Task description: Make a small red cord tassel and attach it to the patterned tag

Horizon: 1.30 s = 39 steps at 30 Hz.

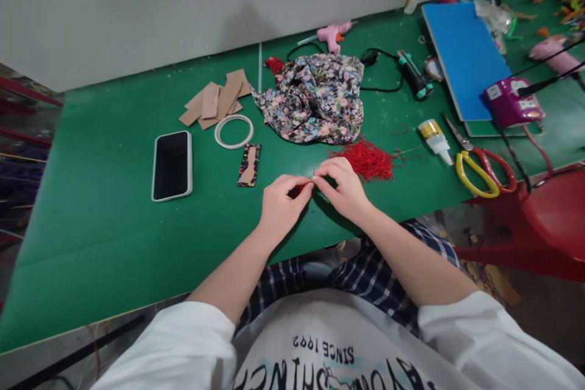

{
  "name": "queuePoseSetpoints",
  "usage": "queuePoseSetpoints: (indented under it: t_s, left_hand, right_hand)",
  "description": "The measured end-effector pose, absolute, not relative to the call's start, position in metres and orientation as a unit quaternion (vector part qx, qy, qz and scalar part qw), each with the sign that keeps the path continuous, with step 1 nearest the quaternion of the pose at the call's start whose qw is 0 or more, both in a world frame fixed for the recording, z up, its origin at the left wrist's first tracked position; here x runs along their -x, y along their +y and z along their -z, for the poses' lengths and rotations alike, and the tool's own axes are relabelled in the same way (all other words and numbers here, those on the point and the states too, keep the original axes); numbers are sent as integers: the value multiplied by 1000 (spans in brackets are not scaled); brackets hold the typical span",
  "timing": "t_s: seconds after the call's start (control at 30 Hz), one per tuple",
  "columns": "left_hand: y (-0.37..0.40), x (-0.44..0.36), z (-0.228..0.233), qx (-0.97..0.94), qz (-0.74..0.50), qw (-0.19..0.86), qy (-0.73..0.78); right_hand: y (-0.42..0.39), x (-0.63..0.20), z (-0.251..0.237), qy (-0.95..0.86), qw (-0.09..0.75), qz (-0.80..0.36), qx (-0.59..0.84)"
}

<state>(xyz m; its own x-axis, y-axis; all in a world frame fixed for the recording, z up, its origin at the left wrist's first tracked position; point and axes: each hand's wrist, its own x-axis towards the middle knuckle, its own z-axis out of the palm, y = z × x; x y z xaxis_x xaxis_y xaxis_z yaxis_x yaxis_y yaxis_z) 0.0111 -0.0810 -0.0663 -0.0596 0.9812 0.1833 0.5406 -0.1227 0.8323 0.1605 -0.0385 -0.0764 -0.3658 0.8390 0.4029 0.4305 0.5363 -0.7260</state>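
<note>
We see the left hand (280,204) and right hand (343,186) meeting fingertip to fingertip, both pinched closed on a red thread (305,185) above the green table (100,225). At two o'clock, just beside the right hand, lies the red thread pile (368,159); at twelve, floral fabric (315,97); at ten, a phone (172,165).

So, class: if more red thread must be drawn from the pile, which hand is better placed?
Probably the right hand: it lies right beside the red thread pile, nearly touching it. The left hand is farther off, with the right hand between it and the pile. Both pinch a red strand.
</note>
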Motion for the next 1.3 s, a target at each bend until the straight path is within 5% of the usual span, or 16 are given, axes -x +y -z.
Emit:
queuePoseSetpoints:
  t_s: [0.17, 0.4, 0.67, 0.93, 1.13, 1.3]
  left_hand:
    - [-79, -11, 68, -538, -427, 398, 608]
    - [-77, -9, 70, -410, -488, 523, 566]
    - [-79, -4, 68, -425, -487, 549, 530]
    - [-79, -3, 63, -465, -434, 561, 529]
    - [-79, 1, 60, -539, -386, 548, 510]
    - [-80, 1, 54, -659, -374, 392, 521]
  right_hand:
    - [-30, -168, 73, -665, 418, -414, 460]
    - [-24, -183, 65, -555, 494, -482, 464]
    - [-37, -179, 57, -654, 307, -569, 392]
    - [-44, -183, 49, -835, 354, -273, 321]
    - [-43, -183, 52, -851, 339, -288, 279]
    - [-44, -180, 46, -808, 312, -364, 342]
